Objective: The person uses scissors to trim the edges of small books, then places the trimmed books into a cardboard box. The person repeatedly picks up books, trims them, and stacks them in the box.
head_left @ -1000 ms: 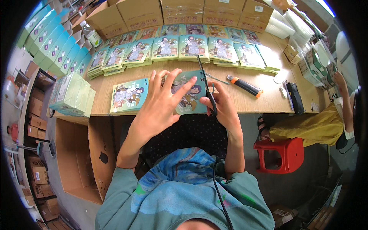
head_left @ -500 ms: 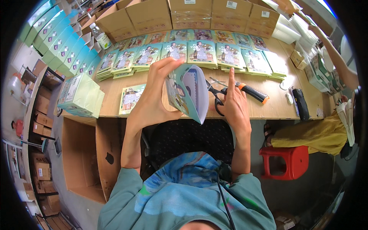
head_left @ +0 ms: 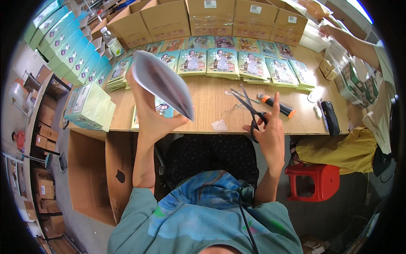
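My left hand (head_left: pixel 150 120) grips an opened card-like packet (head_left: pixel 158 82), raised and tilted with its pale open edge toward me, slightly blurred. My right hand (head_left: pixel 270 139) holds black scissors (head_left: pixel 253 111) by the handles, blades parted and index finger extended. Beneath the packet, another illustrated packet (head_left: pixel 163 109) lies on the wooden table (head_left: pixel 203 97). Small paper scraps (head_left: pixel 219 125) lie between my hands. An orange-and-black utility knife (head_left: pixel 277 105) is beside the scissors. Stacks of illustrated packets (head_left: pixel 220 63) line the table behind my hands.
Open cardboard boxes (head_left: pixel 165 23) stand at the back, with a bottle (head_left: pixel 113 42) near them. Stacked green boxes (head_left: pixel 84 106) are left, a black pouch (head_left: pixel 329 116) right. A cardboard box (head_left: pixel 89 169) sits below left, a red stool (head_left: pixel 313 182) below right. A co-worker's arm (head_left: pixel 351 42) reaches in at right.
My left hand has lifted the packet leftward and tipped it, its edge opened. My right hand has drawn rightward with the scissors. Paper scraps show on the table. The co-worker's arm has risen.
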### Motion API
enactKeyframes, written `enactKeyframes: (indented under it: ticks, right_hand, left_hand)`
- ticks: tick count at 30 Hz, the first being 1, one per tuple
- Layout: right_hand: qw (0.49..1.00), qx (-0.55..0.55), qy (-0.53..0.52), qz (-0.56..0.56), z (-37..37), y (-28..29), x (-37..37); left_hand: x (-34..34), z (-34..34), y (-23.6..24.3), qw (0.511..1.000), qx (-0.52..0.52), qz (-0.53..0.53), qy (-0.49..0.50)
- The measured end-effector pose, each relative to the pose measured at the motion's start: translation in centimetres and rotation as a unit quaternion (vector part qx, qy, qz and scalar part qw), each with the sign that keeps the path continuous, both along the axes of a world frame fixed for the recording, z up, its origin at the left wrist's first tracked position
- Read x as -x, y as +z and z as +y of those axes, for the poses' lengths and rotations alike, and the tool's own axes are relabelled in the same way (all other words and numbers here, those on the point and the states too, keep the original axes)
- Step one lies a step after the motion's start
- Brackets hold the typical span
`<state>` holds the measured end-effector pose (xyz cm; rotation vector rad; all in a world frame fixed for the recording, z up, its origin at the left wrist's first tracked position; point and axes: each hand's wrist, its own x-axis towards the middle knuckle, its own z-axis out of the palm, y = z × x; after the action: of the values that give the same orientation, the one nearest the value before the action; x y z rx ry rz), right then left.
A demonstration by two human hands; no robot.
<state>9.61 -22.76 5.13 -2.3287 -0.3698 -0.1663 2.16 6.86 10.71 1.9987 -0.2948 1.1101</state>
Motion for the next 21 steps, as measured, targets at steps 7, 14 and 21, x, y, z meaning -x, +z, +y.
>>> enactKeyframes:
  ticks: [7,14,21]
  right_hand:
    - [0.999,-0.041,-0.026,-0.016,-2.4,-0.6,0.5]
    - [0.997,-0.071,0.005,-0.020,-2.0,-0.7,0.5]
    - [0.998,-0.064,0.013,0.003,-2.0,-0.8,0.7]
  left_hand:
    - [-2.2,0.6,-0.4,0.991,0.116,-0.026,0.055]
    - [-13.9,4.1,4.2,0.897,-0.096,0.314,0.297]
    - [-22.3,4.8,1.7,0.781,-0.183,0.499,0.327]
